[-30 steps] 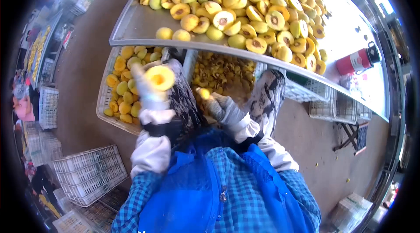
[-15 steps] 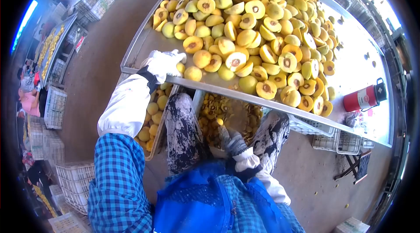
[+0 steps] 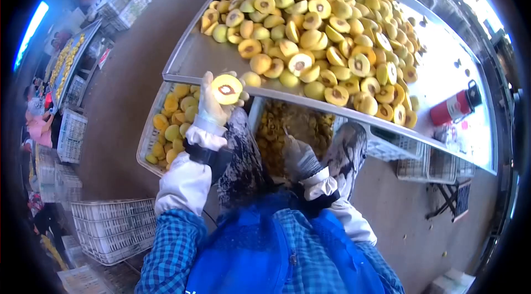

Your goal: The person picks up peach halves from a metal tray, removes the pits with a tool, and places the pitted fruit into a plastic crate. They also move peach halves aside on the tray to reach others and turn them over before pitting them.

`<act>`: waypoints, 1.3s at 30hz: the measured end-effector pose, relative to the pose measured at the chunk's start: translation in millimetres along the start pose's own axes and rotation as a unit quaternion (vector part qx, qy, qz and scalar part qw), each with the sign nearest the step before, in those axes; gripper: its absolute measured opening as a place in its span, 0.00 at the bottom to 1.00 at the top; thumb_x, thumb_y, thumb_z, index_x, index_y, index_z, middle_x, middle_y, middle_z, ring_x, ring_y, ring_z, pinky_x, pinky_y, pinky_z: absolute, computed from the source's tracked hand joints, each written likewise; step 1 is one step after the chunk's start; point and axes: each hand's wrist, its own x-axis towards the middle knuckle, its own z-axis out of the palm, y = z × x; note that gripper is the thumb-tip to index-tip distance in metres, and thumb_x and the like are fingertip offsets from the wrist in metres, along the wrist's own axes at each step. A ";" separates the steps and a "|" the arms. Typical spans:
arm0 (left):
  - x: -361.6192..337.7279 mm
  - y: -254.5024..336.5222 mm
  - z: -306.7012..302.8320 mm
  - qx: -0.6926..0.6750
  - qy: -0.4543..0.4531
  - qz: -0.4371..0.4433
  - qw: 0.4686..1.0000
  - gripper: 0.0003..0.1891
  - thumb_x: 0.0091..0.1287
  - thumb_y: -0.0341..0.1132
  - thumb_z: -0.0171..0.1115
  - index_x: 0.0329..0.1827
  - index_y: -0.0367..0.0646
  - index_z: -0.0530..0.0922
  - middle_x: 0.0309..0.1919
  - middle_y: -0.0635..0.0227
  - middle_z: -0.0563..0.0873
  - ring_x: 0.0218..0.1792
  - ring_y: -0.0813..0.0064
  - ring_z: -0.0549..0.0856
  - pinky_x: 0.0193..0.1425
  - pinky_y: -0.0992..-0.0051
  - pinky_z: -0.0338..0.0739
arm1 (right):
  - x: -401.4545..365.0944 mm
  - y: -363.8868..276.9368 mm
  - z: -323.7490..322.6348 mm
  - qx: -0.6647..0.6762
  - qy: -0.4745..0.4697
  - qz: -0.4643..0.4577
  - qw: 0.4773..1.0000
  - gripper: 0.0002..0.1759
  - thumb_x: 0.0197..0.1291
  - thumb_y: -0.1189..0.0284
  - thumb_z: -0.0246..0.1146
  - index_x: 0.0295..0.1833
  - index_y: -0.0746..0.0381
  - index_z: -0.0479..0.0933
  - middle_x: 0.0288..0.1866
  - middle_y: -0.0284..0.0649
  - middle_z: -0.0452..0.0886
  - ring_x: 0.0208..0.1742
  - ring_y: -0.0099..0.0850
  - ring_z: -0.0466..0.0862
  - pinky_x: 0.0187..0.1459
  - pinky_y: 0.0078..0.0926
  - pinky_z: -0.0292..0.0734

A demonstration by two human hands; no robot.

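My left grip (image 3: pixel 213 105) is clamped on a peach half (image 3: pixel 227 88), its cut face and stone turned toward me, held just off the bench (image 3: pixel 191 59) edge. Half a second ago that grip lay on the bench edge among the fruit. At 4 o'clock from it, my right grip (image 3: pixel 301 157) stays low above the crate of stones (image 3: pixel 293 122); whether it's closed on anything I cannot tell. At 1 o'clock lies the heap of halves (image 3: pixel 326 23), and at 8 o'clock a crate of whole fruit (image 3: pixel 168 125).
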 end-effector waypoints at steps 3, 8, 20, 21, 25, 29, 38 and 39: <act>-18.2 -40.7 22.6 0.036 0.042 -0.027 0.998 0.30 0.68 0.59 0.40 0.49 0.40 0.75 0.36 0.56 0.84 0.27 0.60 0.84 0.27 0.70 0.78 | -21.9 -17.7 2.1 -0.222 0.025 -0.317 0.922 0.15 0.67 0.64 0.51 0.35 0.65 0.72 0.20 0.43 0.73 0.20 0.40 0.72 0.23 0.33 0.66; -30.9 -89.4 39.2 0.042 -0.005 -0.020 0.999 0.28 0.68 0.56 0.41 0.50 0.39 0.75 0.37 0.54 0.83 0.29 0.59 0.84 0.33 0.64 0.80 | -34.5 -31.8 4.2 -0.384 0.095 -0.345 0.851 0.10 0.65 0.69 0.55 0.40 0.65 0.74 0.25 0.54 0.76 0.28 0.52 0.77 0.26 0.44 0.68; -49.4 -126.6 55.8 0.128 0.007 0.053 0.990 0.25 0.70 0.53 0.44 0.49 0.37 0.75 0.35 0.60 0.82 0.36 0.71 0.81 0.44 0.74 0.77 | -11.0 -13.0 -0.1 -0.488 0.124 -0.260 0.824 0.24 0.67 0.51 0.45 0.39 0.63 0.71 0.22 0.54 0.78 0.25 0.53 0.80 0.28 0.50 0.74; -50.4 -128.8 57.4 0.148 0.018 0.072 0.986 0.25 0.70 0.53 0.45 0.48 0.38 0.75 0.33 0.63 0.81 0.34 0.74 0.81 0.41 0.77 0.78 | -7.9 -6.0 -0.7 -0.495 0.119 -0.267 0.818 0.22 0.67 0.54 0.46 0.41 0.63 0.71 0.23 0.54 0.77 0.25 0.52 0.79 0.27 0.49 0.73; -44.1 -143.6 44.1 0.102 0.057 0.054 0.992 0.23 0.71 0.53 0.47 0.44 0.39 0.77 0.30 0.67 0.79 0.29 0.78 0.78 0.35 0.79 0.76 | -1.0 8.8 1.2 -0.499 0.099 -0.250 0.823 0.16 0.68 0.65 0.47 0.53 0.63 0.70 0.28 0.54 0.73 0.24 0.50 0.78 0.24 0.47 0.71; -41.2 -156.0 31.8 0.181 0.078 0.110 0.974 0.26 0.70 0.56 0.46 0.44 0.38 0.76 0.31 0.66 0.80 0.31 0.76 0.80 0.36 0.77 0.77 | -5.0 8.4 2.3 -0.497 0.106 -0.209 0.836 0.16 0.66 0.62 0.49 0.47 0.65 0.70 0.25 0.55 0.75 0.25 0.52 0.78 0.25 0.50 0.71; -45.7 -137.4 41.9 0.237 -0.009 -0.065 0.969 0.26 0.71 0.50 0.42 0.35 0.35 0.80 0.29 0.60 0.84 0.27 0.72 0.82 0.33 0.76 0.77 | -23.3 2.9 -22.5 -0.338 -0.006 -0.329 0.882 0.21 0.66 0.58 0.52 0.45 0.67 0.75 0.26 0.54 0.80 0.30 0.47 0.81 0.30 0.42 0.74; -47.1 -129.5 51.2 0.293 -0.040 -0.072 0.953 0.27 0.71 0.49 0.42 0.31 0.34 0.81 0.26 0.61 0.84 0.25 0.73 0.81 0.34 0.77 0.76 | -23.1 1.3 -19.0 -0.198 -0.052 -0.247 0.947 0.21 0.67 0.57 0.52 0.44 0.66 0.78 0.28 0.53 0.80 0.31 0.46 0.81 0.33 0.38 0.73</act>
